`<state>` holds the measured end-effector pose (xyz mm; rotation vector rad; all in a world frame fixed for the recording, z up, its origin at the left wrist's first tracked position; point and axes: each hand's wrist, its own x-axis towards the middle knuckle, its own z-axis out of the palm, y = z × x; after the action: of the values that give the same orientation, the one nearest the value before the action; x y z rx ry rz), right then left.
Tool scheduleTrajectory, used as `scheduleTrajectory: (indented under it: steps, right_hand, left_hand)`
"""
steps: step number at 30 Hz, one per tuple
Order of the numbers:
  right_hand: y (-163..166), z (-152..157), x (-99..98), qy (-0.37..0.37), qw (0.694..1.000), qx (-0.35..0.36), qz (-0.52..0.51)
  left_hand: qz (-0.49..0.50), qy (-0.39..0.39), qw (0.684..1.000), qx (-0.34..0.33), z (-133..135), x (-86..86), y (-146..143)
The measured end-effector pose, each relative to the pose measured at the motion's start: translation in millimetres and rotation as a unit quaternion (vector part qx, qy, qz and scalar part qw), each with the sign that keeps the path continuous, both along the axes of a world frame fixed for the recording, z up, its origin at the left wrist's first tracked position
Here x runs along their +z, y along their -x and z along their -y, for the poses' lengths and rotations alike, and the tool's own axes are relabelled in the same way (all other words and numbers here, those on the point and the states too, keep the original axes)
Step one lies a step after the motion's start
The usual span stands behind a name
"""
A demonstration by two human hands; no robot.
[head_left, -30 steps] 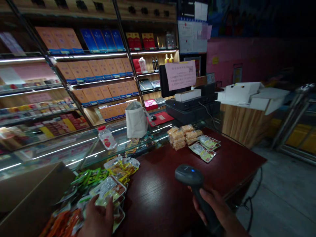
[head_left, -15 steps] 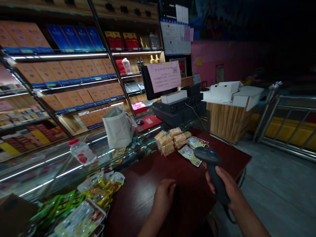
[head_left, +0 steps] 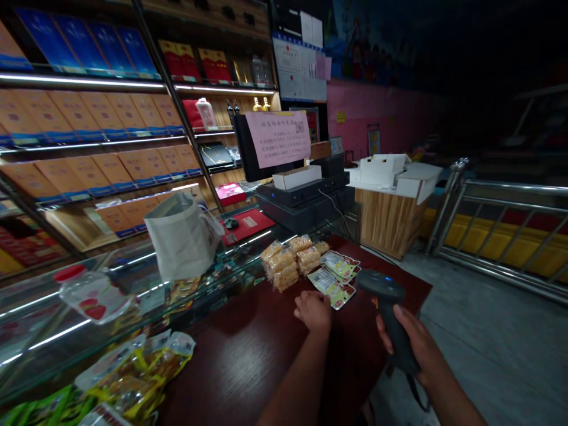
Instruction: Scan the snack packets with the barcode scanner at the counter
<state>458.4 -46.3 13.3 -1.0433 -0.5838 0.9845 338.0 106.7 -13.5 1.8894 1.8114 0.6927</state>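
Observation:
My right hand (head_left: 410,337) is wrapped round the handle of a dark barcode scanner (head_left: 385,290), whose head points left with a small blue light on top. Loosely curled, my left hand (head_left: 314,309) is at the near corner of two flat green-and-white snack packets (head_left: 332,287); nothing shows in its fingers, and whether it touches a packet is unclear. The packets overlap on the dark red tabletop (head_left: 248,337). Just behind the left hand lies a pile of clear-wrapped yellowish snacks (head_left: 281,266).
Yellow snack bags (head_left: 137,373) lie at the near left. On the glass counter are a red-capped plastic jar (head_left: 91,296) and a pale bag (head_left: 180,234). A monitor with a pink notice (head_left: 279,139) stands behind. Boxed shelves rise at left; a metal railing (head_left: 501,219) stands right.
My left hand has moved forward and right, up to the packets. My right hand still holds the scanner, moved slightly. The view has turned to the right.

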Motion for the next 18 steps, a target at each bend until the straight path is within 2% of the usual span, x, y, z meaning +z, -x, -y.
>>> scheduleTrajectory:
  steps: [4,8,12,15,18]
  right_hand:
    - [4,-2,6.4,-0.01,1.0,-0.012,-0.006]
    - [9,3,11.6,-0.013,1.0,0.007,0.001]
    - [11,13,14.8,-0.007,1.0,0.026,0.008]
    - [12,20,16.3,0.007,0.999,0.035,0.003]
    - [18,23,19.3,0.019,0.997,0.069,0.008]
  left_hand:
    - [0.046,0.007,0.999,-0.002,-2,-2.0,12]
    - [0.133,0.016,0.99,-0.033,2,-4.5,45]
    - [0.215,0.038,0.974,-0.053,20,-11.9,98]
    - [0.309,0.061,0.947,-0.064,44,-18.4,146]
    - [0.358,0.041,0.931,-0.053,69,-17.1,190]
